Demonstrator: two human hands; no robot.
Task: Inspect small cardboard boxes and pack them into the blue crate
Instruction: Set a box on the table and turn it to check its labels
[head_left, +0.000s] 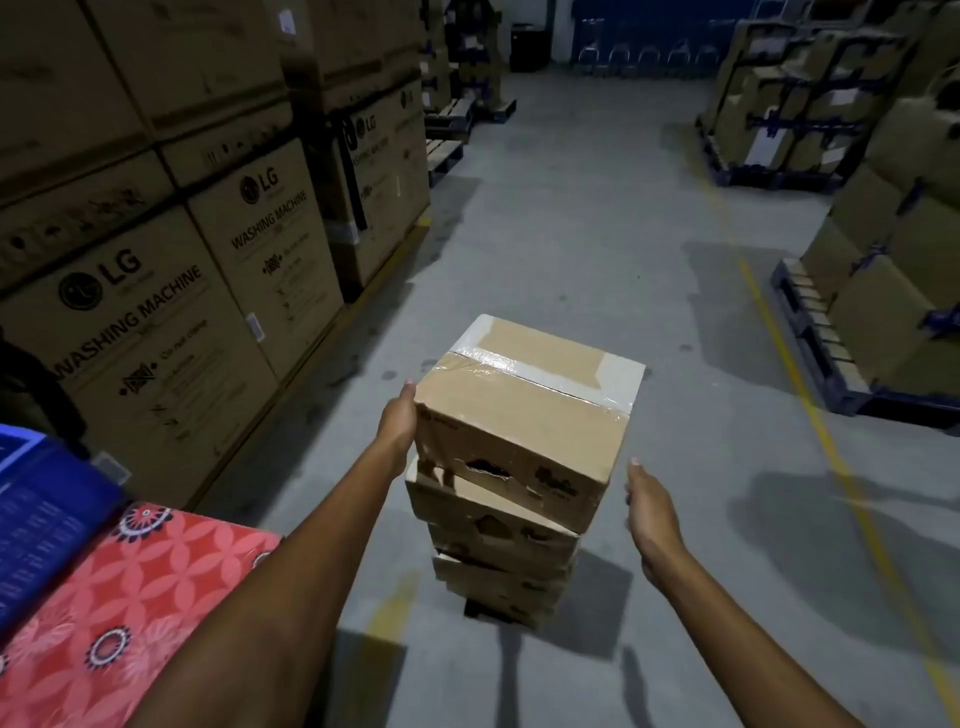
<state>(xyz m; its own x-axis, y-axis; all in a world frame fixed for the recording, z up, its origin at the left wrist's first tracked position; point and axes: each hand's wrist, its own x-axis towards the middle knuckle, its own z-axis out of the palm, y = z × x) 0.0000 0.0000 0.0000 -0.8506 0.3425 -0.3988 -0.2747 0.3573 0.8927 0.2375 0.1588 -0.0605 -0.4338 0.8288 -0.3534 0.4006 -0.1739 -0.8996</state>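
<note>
1. The warehouse is dim overall; the grey floor (571, 234) is brightest down the middle of the aisle and murky at both sides.
2. Light comes from overhead: the stack casts a soft dark shadow on the floor to its right, and fainter blotchy shadows lie near the bottom edge.
3. Clear tape across the top box (524, 395) gives off a pale sheen.
4. Wide-angle distortion makes the washing machine cartons (156, 312) lean and curve at the left edge.
5. The far end is grainy and soft, with detail lost in the dark.

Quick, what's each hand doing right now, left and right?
Left hand: open, flat against the left side of the top box.
Right hand: open, holding nothing, clear of the box.
</note>
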